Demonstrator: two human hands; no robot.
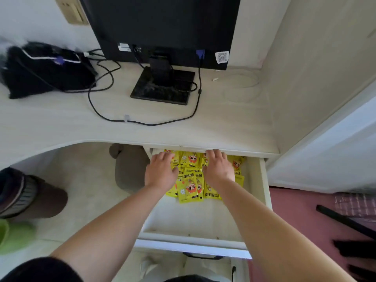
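Note:
A white drawer (pixel 258 200) stands pulled out from under the desk. Several yellow packets (pixel 190 185) with a cartoon face lie in a heap at its back half. My left hand (pixel 160 171) rests palm down on the left side of the heap, fingers spread and reaching under the desk edge. My right hand (pixel 218 166) lies palm down on the right side of the heap in the same way. Both sets of fingertips are partly hidden by the desk edge. The front half of the drawer floor is bare.
A black monitor (pixel 162 27) on a square stand sits on the white desk (pixel 61 123), with black cables looping across it. A black bag (pixel 44 68) lies at the back left. A grey stool (pixel 130 169) stands under the desk; a green bin (pixel 12 235) at left.

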